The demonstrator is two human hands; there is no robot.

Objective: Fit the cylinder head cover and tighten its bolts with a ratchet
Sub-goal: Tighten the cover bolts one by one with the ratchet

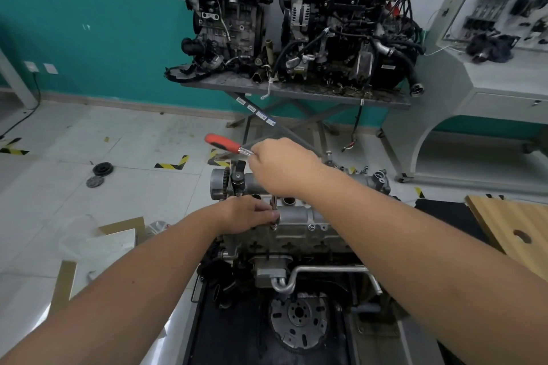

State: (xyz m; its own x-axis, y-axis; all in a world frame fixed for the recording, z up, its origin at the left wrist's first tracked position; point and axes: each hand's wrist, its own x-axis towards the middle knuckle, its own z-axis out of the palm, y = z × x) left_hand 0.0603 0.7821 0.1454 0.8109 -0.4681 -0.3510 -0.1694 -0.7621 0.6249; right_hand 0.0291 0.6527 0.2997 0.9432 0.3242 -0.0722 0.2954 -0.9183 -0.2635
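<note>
while a silver aluminium cylinder head cover [299, 213] sits on top of the grey engine block [284, 241] in the lower middle of the view, a person works over it with both bare hands. the right hand [283, 164] is curled round the head end of a ratchet with a red plastic handle [226, 143], whose handle sticks out to the left and slightly up, above the engine's toothed cam pulley [218, 184]. from under that hand a thin steel extension bar [274, 212] drops upright to a bolt [274, 227] at the cover's near edge. the left hand [247, 215] lies against the cover's left end, its fingers [271, 213] pinching the lower part of the bar just above the bolt. below the block, a bent silver pipe [320, 271] and a round perforated flywheel [299, 323] face the camera. behind, two dirty engines [296, 15] stand on a grey metal desk [296, 92] against a teal and white wall [98, 38]. a pale wooden board [516, 231] lies at right, and yellow-black hazard tape [172, 162] marks the tiled floor [89, 133].
</note>
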